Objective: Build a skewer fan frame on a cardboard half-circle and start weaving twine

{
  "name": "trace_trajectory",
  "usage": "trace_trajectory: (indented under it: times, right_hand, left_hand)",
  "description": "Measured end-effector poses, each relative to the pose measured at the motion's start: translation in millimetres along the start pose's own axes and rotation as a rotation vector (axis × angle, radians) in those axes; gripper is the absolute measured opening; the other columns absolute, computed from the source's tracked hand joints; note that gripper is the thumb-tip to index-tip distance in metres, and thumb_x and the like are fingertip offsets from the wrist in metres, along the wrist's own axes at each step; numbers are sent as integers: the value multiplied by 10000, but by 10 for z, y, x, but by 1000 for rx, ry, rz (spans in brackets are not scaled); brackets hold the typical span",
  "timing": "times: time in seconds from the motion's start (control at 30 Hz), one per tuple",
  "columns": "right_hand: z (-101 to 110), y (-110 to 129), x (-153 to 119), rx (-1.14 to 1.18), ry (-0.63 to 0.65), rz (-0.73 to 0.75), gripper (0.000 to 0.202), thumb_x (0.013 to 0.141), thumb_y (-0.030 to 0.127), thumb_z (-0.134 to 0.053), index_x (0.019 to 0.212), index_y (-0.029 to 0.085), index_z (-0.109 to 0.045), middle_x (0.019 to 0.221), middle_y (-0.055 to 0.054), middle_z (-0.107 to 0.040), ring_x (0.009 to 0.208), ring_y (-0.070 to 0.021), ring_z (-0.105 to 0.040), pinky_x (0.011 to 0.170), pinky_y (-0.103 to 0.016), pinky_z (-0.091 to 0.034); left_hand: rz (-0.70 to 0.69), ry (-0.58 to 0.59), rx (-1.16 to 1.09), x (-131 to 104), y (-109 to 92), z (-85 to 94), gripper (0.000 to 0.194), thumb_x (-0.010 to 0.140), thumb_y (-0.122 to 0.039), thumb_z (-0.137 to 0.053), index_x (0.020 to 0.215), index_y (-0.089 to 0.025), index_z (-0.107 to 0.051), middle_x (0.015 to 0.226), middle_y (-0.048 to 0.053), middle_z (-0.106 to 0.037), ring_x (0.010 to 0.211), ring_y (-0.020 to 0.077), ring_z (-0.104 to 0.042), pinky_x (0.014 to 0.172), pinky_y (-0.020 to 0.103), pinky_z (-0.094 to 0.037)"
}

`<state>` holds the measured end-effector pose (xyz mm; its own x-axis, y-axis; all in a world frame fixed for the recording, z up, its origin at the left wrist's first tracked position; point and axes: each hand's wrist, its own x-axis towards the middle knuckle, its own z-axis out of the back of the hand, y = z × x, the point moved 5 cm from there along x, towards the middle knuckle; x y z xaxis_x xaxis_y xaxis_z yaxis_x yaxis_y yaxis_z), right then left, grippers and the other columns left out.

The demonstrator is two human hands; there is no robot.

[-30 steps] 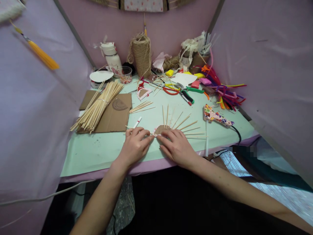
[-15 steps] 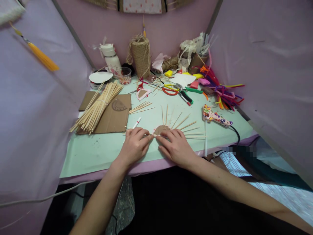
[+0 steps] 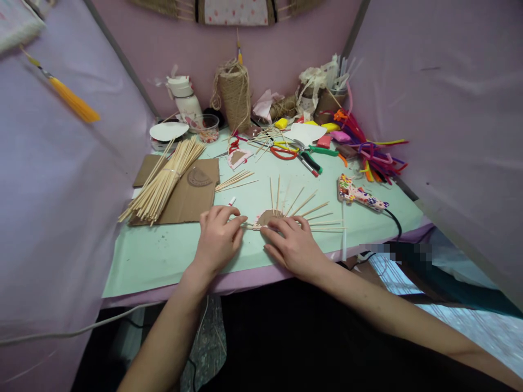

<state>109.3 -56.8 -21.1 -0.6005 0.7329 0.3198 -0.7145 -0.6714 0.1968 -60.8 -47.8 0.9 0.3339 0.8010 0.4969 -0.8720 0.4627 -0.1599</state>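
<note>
A small cardboard half-disc (image 3: 266,218) with a pinkish-white edging lies near the table's front edge, thin wooden sticks (image 3: 307,202) fanning out from it to the back and right. My right hand (image 3: 292,240) holds its lower right part down, fingers bent over it. Just left of the half-disc, my left hand (image 3: 218,235) is closed, thumb and forefinger pinched on a thin stick (image 3: 246,223) along the straight edge. Behind the left hand a white marker (image 3: 232,201) is mostly hidden.
A tied bundle of sticks (image 3: 167,177) and a protractor (image 3: 199,176) lie on cardboard (image 3: 204,204) at left. A flowered glue gun (image 3: 362,195) lies at right. Pliers (image 3: 312,160), scissors (image 3: 284,153), pipe cleaners (image 3: 368,147), a twine spool (image 3: 235,95) and a bottle (image 3: 186,100) stand farther back.
My left hand has shifted a little to the left, away from the half-disc, and now covers more of the marker. The right hand has stayed in place.
</note>
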Motion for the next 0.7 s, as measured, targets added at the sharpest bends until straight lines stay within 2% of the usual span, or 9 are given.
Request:
trace_trajectory:
  times: [0.1, 0.23, 0.3, 0.4, 0.5, 0.57, 0.63, 0.7]
  right_hand:
    - [-7, 3, -6, -4, 5, 1, 305, 973, 343, -482, 1228, 211, -585, 1203, -99, -633, 1094, -248, -519, 964, -443, -278]
    - [-17, -1, -19, -5, 16, -2, 323, 973, 345, -489, 1249, 195, -563, 1222, -94, -628, 1112, -244, -514, 968, -441, -273]
    - [-21, -3, -23, -5, 15, -3, 339, 971, 352, -495, 1259, 183, -554, 1224, -98, -630, 1115, -246, -514, 968, -440, -273]
    - [-26, -3, -26, -3, -1, -7, 365, 964, 373, -512, 1265, 171, -554, 1237, -106, -629, 1128, -257, -510, 970, -441, -275]
    - [-31, 2, -29, 3, -14, -19, 395, 949, 390, -542, 1274, 167, -554, 1255, -116, -622, 1138, -268, -508, 979, -444, -273]
    - [-23, 7, -36, 8, -25, -25, 407, 941, 388, -557, 1282, 165, -551, 1269, -122, -615, 1145, -271, -507, 988, -447, -268]
    - [-1, 8, -50, 11, -38, -28, 408, 939, 382, -563, 1282, 161, -549, 1283, -128, -605, 1156, -273, -502, 995, -449, -264]
    - [41, 2, -73, 11, -53, -31, 395, 941, 379, -561, 1269, 159, -555, 1281, -131, -605, 1153, -273, -503, 1001, -451, -262]
  left_hand:
    - [-43, 29, 1, -3, -32, -61, 188, 871, -145, -558, 956, -214, -711, 1012, 79, -689, 1013, 251, -549, 822, 421, -327]
    - [-32, 0, 12, -32, -42, -82, 184, 869, -141, -562, 924, -220, -718, 959, 60, -699, 962, 229, -564, 815, 405, -328]
    - [8, -20, 19, -9, -35, -30, 184, 867, -143, -563, 917, -217, -724, 948, 57, -704, 947, 223, -571, 806, 395, -335]
    - [148, -25, 68, 138, 58, 130, 211, 861, -147, -546, 936, -212, -733, 981, 72, -703, 967, 237, -578, 817, 399, -353]
    - [299, 75, 162, 427, 275, 266, 272, 876, -184, -496, 1010, -206, -732, 1045, 96, -698, 1002, 265, -586, 827, 401, -382]
    - [364, 178, 199, 656, 455, 265, 293, 877, -207, -475, 1012, -204, -736, 1048, 103, -706, 995, 261, -604, 830, 377, -405]
    - [405, 276, 210, 858, 615, 167, 275, 848, -206, -490, 945, -191, -747, 1009, 106, -722, 966, 253, -625, 825, 347, -424]
    - [377, 411, 195, 991, 694, -35, 275, 810, -181, -503, 929, -182, -751, 984, 113, -733, 949, 253, -642, 828, 333, -439]
